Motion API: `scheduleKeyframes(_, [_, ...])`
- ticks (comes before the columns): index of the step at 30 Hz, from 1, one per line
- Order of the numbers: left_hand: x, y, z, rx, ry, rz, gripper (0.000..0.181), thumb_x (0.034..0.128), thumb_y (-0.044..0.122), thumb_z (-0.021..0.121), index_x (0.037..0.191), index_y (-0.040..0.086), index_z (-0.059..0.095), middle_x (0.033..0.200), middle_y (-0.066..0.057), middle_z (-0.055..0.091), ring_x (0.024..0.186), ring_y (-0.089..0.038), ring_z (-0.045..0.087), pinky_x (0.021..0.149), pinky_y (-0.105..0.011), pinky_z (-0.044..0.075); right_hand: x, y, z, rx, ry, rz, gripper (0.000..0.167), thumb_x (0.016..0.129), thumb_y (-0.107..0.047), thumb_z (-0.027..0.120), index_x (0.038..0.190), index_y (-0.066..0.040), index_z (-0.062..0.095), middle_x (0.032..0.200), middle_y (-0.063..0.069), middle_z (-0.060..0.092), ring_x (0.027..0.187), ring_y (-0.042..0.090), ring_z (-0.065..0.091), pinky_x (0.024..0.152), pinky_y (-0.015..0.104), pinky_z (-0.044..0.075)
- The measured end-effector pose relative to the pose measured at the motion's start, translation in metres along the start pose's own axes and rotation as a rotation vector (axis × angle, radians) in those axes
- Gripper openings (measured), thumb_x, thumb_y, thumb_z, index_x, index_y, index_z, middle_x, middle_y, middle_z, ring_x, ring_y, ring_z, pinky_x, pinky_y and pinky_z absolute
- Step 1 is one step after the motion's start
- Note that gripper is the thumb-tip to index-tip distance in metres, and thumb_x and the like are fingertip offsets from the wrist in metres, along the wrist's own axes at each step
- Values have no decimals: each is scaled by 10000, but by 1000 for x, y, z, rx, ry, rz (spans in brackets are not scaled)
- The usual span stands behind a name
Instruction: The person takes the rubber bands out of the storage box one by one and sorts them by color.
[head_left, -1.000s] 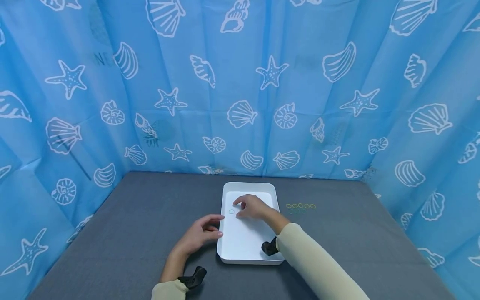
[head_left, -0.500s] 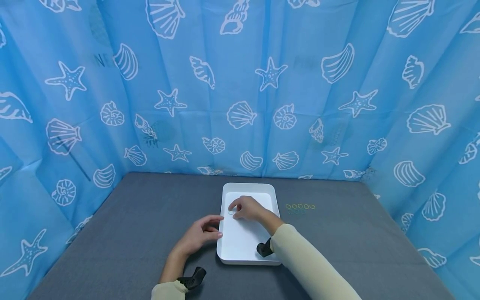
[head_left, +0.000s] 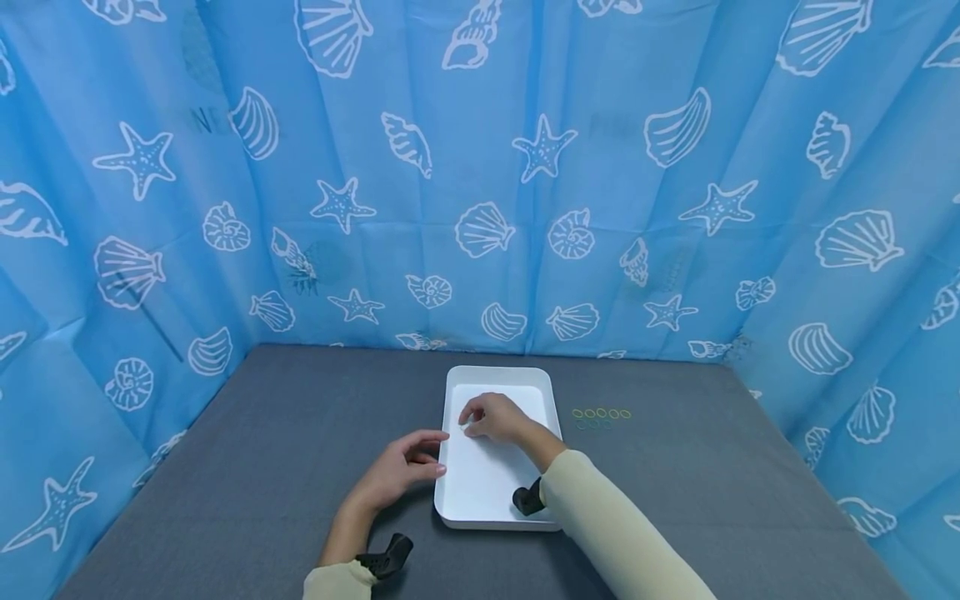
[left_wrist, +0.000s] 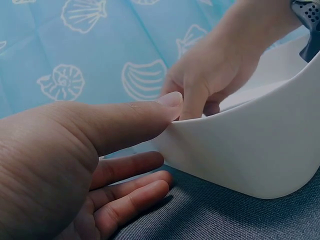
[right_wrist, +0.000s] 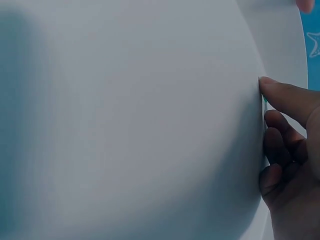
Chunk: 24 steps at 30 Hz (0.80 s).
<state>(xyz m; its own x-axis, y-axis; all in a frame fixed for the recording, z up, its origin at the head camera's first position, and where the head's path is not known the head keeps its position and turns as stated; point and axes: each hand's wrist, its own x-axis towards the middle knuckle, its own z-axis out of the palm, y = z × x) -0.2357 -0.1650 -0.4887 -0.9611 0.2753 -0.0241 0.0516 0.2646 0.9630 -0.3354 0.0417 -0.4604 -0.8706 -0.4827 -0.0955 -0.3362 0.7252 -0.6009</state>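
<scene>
Inside the white tray [head_left: 487, 492], the thumb and fingers of my right hand [head_left: 497, 417] are curled down round a small thin green ring, like a rubber band [right_wrist: 265, 101]. Only a sliver of it shows between thumb and forefinger in the right wrist view; the fingers hide the rest. At the tray's left side is my left hand [head_left: 401, 467]. Its thumb [left_wrist: 170, 102] touches the rim in the left wrist view, and its other fingers, loosely bent, lie by the outer wall.
Right of the tray, on the grey cloth-covered table [head_left: 675, 467], lie a row of several yellow rings [head_left: 602, 413] and a fainter row of green rings [head_left: 594, 424]. A blue shell-patterned curtain [head_left: 480, 183] stands behind the table.
My right hand has moved slightly left over the green ring, and its fingertips have drawn closer, covering it. The left hand stays at the tray's edge.
</scene>
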Motion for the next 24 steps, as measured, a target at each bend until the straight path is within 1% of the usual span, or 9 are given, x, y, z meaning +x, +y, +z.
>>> scheduleKeyframes(3, [0, 0, 0, -2, -2, 2, 487, 872, 211, 744, 1325, 126, 587, 1271, -132, 578, 957, -223, 591, 826, -388, 494, 0, 2, -1, 21, -5, 15, 67, 855, -117, 748, 867, -168, 707, 776, -25, 582, 743, 144, 520, 709, 303, 416])
scheduleKeyframes(6, [0, 0, 1, 6, -3, 17, 484, 875, 205, 740, 1323, 111, 586, 1268, -145, 579, 952, -227, 594, 819, -387, 497, -1, 1, -2, 39, -12, 30, 54, 866, -122, 738, 848, -151, 696, 773, -23, 590, 745, 144, 525, 725, 306, 416])
scheduleKeyframes(10, [1, 0, 1, 7, -2, 22, 484, 875, 203, 739, 1324, 109, 584, 1271, -150, 576, 955, -227, 593, 818, -385, 496, -1, 0, -1, 37, -11, 44, 88, 872, -131, 736, 806, -151, 681, 753, -28, 602, 726, 139, 532, 714, 299, 423])
scheduleKeyframes(17, [1, 1, 1, 6, 9, 21, 479, 873, 198, 740, 1319, 110, 587, 1270, -142, 578, 956, -221, 597, 822, -387, 498, -3, -2, -2, 14, -5, 37, 112, 882, -130, 727, 779, -142, 682, 724, -29, 602, 692, 134, 527, 667, 277, 422])
scheduleKeyframes(24, [-1, 1, 2, -2, 5, 24, 487, 876, 190, 737, 1327, 99, 579, 1279, -158, 572, 950, -223, 600, 817, -398, 500, -3, 2, 1, 21, -13, 39, 118, 891, -133, 715, 779, -145, 680, 731, -33, 607, 696, 133, 535, 675, 281, 427])
